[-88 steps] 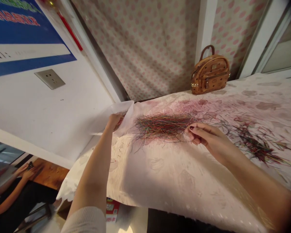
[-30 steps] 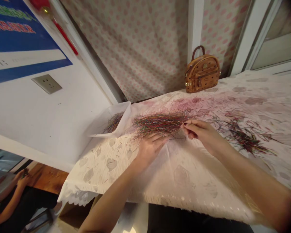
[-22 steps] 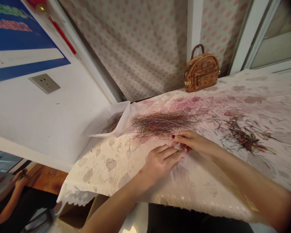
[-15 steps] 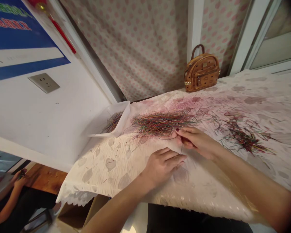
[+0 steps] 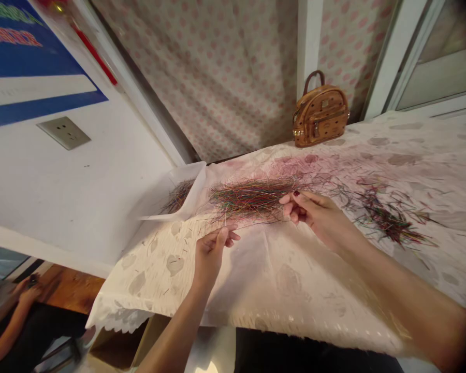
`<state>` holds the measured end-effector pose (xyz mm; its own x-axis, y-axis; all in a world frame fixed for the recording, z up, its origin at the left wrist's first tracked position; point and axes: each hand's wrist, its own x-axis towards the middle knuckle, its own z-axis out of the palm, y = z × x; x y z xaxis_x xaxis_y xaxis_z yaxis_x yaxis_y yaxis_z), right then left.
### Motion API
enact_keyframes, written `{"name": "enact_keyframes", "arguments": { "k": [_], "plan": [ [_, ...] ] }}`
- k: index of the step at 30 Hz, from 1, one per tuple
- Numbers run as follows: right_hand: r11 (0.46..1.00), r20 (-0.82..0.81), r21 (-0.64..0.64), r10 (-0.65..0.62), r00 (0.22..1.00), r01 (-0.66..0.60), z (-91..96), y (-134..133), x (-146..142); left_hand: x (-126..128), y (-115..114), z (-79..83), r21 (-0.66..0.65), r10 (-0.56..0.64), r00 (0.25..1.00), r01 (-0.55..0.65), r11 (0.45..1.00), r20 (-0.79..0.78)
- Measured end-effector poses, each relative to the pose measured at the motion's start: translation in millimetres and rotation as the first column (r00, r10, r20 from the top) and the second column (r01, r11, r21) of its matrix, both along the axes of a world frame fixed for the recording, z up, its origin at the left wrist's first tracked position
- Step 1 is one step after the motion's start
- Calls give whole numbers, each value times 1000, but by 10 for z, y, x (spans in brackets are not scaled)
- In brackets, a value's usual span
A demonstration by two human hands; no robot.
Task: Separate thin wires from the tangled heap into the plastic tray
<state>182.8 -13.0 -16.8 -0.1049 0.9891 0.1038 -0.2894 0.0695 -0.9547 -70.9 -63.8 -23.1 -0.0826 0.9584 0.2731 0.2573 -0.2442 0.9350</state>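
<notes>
A loose heap of thin multicoloured wires lies in the middle of a white patterned sheet. My left hand is at the heap's near edge, its fingers bent close together on a few fine strands. My right hand is at the heap's right edge, with its red-painted fingertips slightly apart. A translucent plastic tray holds a smaller bunch of wires at the sheet's far left. Another scattered wire heap lies further right.
A small tan studded backpack stands at the sheet's far edge, against a polka-dot curtain. A white wall with a socket rises on the left. Low at left, another person's hand shows beyond the sheet's lace edge.
My left hand has lifted from the sheet and moved to the heap's near edge. My right hand has shifted slightly up and away from the sheet's fold.
</notes>
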Motion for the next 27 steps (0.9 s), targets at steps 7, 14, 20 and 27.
{"name": "enact_keyframes", "arguments": {
  "k": [7, 14, 20, 27],
  "plan": [
    [997, 89, 69, -25, 996, 19, -100, 42, 5, -160, 52, -33, -102, 98, 992, -90, 991, 83],
    [978, 389, 197, -138, 911, 64, -53, 39, 14, -232, 40, 53, -113, 157, 977, -142, 983, 141],
    [974, 493, 202, -193, 849, 104, -79, 62, 21, -380, 14, 65, -148, 234, 957, -210, 966, 173],
    [982, 566, 122, 49, 823, -143, -93, 40, -27, -723, 90, -16, -36, 362, 916, -374, 927, -175]
  ]
}}
